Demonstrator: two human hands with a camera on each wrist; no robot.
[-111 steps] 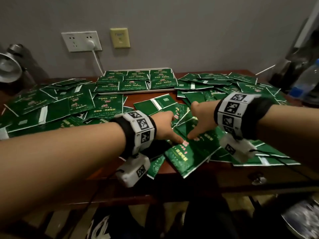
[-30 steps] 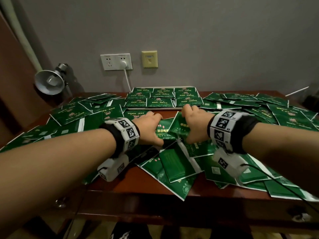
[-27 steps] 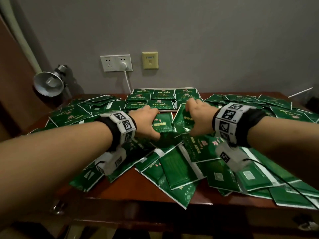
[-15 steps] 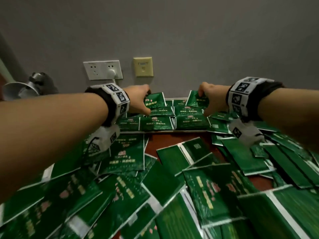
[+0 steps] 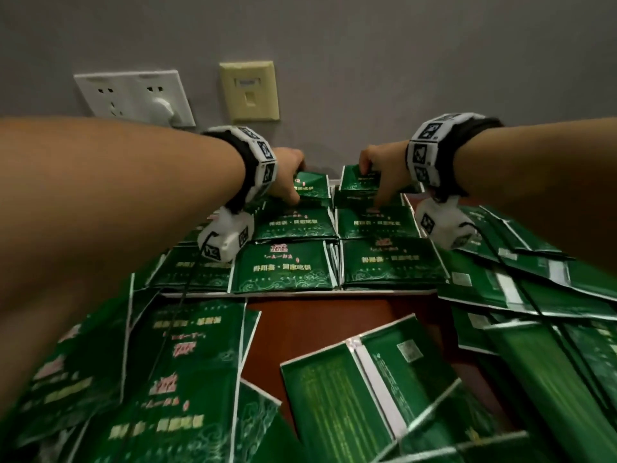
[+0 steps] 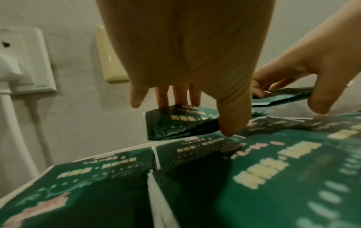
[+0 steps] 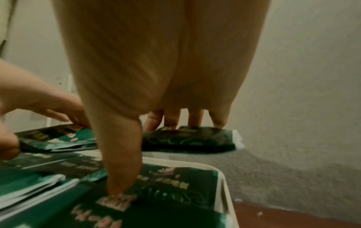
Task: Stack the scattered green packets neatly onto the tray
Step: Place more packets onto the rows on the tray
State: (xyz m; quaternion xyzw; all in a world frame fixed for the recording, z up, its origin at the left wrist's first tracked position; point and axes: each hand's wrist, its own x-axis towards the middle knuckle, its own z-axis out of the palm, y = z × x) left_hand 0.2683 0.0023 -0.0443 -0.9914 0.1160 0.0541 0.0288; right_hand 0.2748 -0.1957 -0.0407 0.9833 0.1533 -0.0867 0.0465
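Note:
A white tray (image 5: 300, 293) at the back of the table holds neat stacks of green packets (image 5: 283, 267). My left hand (image 5: 293, 185) pinches one green packet (image 5: 312, 185) over the tray's back row, fingers on its far edge and thumb (image 6: 230, 123) at the near edge. My right hand (image 5: 374, 185) grips another green packet (image 5: 360, 182) beside it in the same way. In the right wrist view that packet (image 7: 187, 138) is tilted, and my thumb (image 7: 121, 177) touches the stack below, near the tray's rim (image 7: 224, 177).
Loose green packets (image 5: 167, 379) lie scattered in front and to the right (image 5: 534, 279), around a bare patch of red-brown table (image 5: 317, 329). The grey wall stands right behind the tray, with a white socket and plug (image 5: 133, 95) and a beige plate (image 5: 248, 91).
Both hands lifted a packet each from the pile near me and carried them forward to the tray's back row. They now sit lower, just above the stacks.

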